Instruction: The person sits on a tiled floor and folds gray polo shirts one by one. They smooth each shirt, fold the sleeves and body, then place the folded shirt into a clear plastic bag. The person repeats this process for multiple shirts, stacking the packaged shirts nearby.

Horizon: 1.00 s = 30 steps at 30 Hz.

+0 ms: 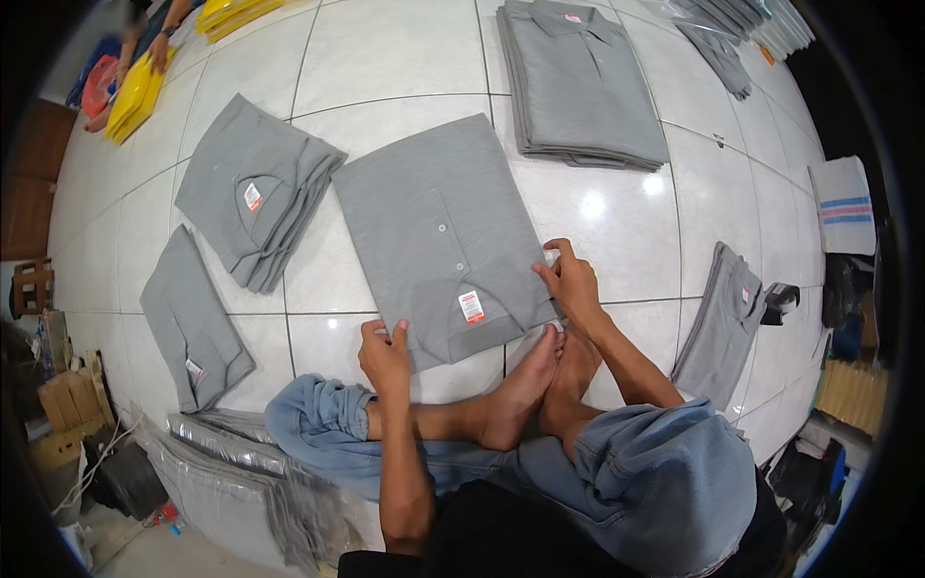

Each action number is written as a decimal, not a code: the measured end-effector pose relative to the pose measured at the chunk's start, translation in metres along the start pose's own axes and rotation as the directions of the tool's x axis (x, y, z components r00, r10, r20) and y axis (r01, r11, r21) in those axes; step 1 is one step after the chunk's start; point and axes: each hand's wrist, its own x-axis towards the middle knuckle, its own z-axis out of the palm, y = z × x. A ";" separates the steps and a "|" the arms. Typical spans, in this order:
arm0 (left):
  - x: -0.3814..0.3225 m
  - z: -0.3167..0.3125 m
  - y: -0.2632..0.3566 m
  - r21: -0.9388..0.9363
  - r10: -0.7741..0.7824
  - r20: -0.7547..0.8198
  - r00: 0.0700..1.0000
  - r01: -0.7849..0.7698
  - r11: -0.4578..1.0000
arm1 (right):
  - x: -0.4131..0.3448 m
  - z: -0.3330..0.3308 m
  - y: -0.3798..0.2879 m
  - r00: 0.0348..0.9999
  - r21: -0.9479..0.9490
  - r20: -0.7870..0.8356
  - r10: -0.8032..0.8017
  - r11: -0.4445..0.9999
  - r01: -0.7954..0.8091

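Note:
On the tiled floor before me lies a folded grey polo shirt [405,195], its collar towards me, with two buttons showing. A white and red tag [471,307] sits inside the collar. My left hand [385,360] is at the shirt's near left edge, thumb by the cloth and fingers bent. At the right edge is my right hand [572,283], its thumb tip on the cloth and its index finger apart. Whether either hand pinches the fabric cannot be told. Both bare feet [517,404] rest just on my side of the shirt.
Grey folded shirts lie in a left stack [271,180], a far right stack [578,87] and a small right pile [723,325]. Another folded shirt [188,325] is at left. Plastic-wrapped garments [224,498] sit beside my left knee. Another person's hand [159,52] touches yellow packets [137,97].

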 end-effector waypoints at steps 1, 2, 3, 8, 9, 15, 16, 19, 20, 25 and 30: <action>0.002 -0.001 -0.003 0.000 -0.026 0.040 0.999 0.026 1.000 | 0.000 -0.002 0.000 1.000 -0.012 0.020 0.011 1.000 -0.011; -0.001 -0.002 -0.008 -0.010 -0.042 0.083 0.996 0.043 0.999 | -0.003 -0.005 0.003 0.997 0.029 0.056 0.058 0.998 -0.060; -0.002 -0.006 -0.013 -0.019 -0.056 0.116 0.992 0.058 0.998 | -0.004 -0.008 0.003 0.991 0.074 0.091 0.094 0.992 -0.101; 0.029 -0.022 -0.001 -0.067 -0.057 0.246 0.968 0.076 0.995 | 0.015 -0.019 0.007 0.993 -0.007 0.113 0.037 0.999 -0.036; 0.055 -0.021 0.006 -0.057 -0.067 0.278 0.958 0.086 0.995 | 0.033 -0.021 0.000 0.997 -0.016 0.071 0.024 1.000 -0.023; 0.196 0.011 0.060 -0.082 0.073 -0.131 0.989 -0.084 0.993 | 0.170 0.000 -0.082 0.996 0.066 -0.080 0.034 0.997 -0.029; 0.213 0.018 0.064 -0.077 0.059 -0.179 0.982 -0.074 0.994 | 0.190 0.010 -0.090 0.990 0.116 -0.136 0.022 0.993 -0.006; 0.232 0.029 0.078 -0.103 0.081 -0.286 0.955 -0.115 0.988 | 0.225 0.031 -0.097 0.968 0.244 -0.249 0.037 0.970 0.026; 0.233 0.030 0.082 -0.146 0.081 -0.313 0.946 -0.132 0.980 | 0.228 0.033 -0.095 0.973 0.356 -0.207 0.106 0.934 -0.027; 0.236 0.022 0.098 -0.137 0.061 -0.324 0.944 -0.111 0.984 | 0.250 0.009 -0.094 0.873 0.872 0.061 0.484 0.399 -0.283; 0.238 0.029 0.097 -0.028 0.046 -0.388 0.921 -0.062 0.998 | 0.244 0.029 -0.086 0.921 0.243 -0.370 0.123 0.970 -0.032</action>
